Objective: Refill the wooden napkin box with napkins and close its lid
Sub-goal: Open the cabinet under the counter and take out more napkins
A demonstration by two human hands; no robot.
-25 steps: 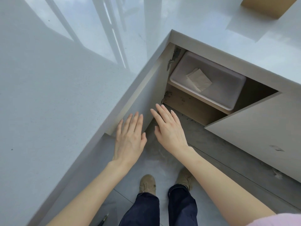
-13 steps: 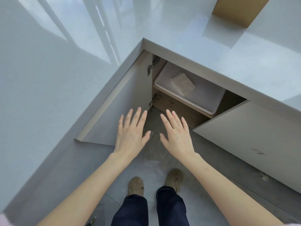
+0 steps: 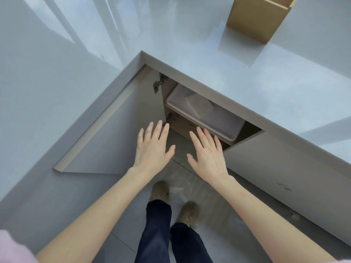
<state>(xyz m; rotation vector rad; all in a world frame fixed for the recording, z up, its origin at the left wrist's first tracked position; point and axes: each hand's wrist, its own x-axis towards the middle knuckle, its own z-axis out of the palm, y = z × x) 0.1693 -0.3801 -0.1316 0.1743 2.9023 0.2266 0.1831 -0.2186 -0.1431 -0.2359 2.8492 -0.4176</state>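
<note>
The wooden napkin box [image 3: 256, 18] stands on the grey counter at the top right, its top partly cut off by the frame. Below the counter edge, a white tray [image 3: 224, 126] sits on a shelf inside an open cupboard and holds a small stack of beige napkins [image 3: 199, 106]. My left hand [image 3: 153, 149] and my right hand [image 3: 207, 154] hover side by side in front of the cupboard, palms down, fingers spread, holding nothing. Neither hand touches the tray or the napkins.
The left cupboard door [image 3: 114, 139] is swung wide open beside my left hand. The shut right door [image 3: 284, 177] runs along my right arm. The glossy L-shaped counter [image 3: 237, 76] overhangs the tray. My legs and shoes [image 3: 160, 190] are on the grey floor below.
The left door has swung further open. My hands have spread apart and drawn back from the door. The view has shifted, bringing the wooden box more into frame.
</note>
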